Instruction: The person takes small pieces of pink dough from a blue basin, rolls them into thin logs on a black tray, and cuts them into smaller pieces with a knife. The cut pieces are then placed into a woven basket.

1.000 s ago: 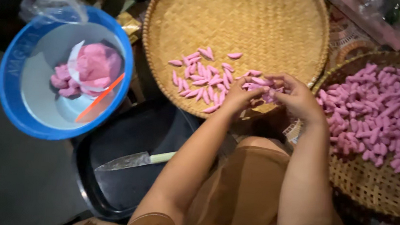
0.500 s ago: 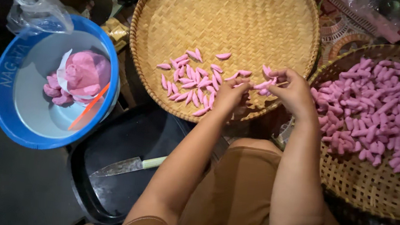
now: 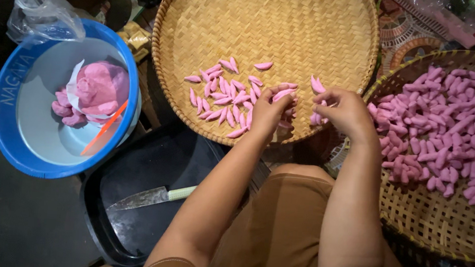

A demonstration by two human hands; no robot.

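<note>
Pink dough pieces are laid out on the round woven tray (image 3: 316,20)

Against the view a second ago, the tray is seen lower left in the frame and the hands have been drawn back to its near rim. The left hand (image 3: 268,110) is curled on a pink piece (image 3: 283,94) at the right end of the pink row (image 3: 223,95); the right hand (image 3: 345,111) is pinched on more pieces (image 3: 314,118). Right of the tray a basket (image 3: 441,226) is heaped; left of it a blue basin (image 3: 4,113) and a knife (image 3: 149,197) are seen

Clear plastic bag (image 3: 39,10) top left beside blue basin (image 3: 8,102), lettering on rim
</note>
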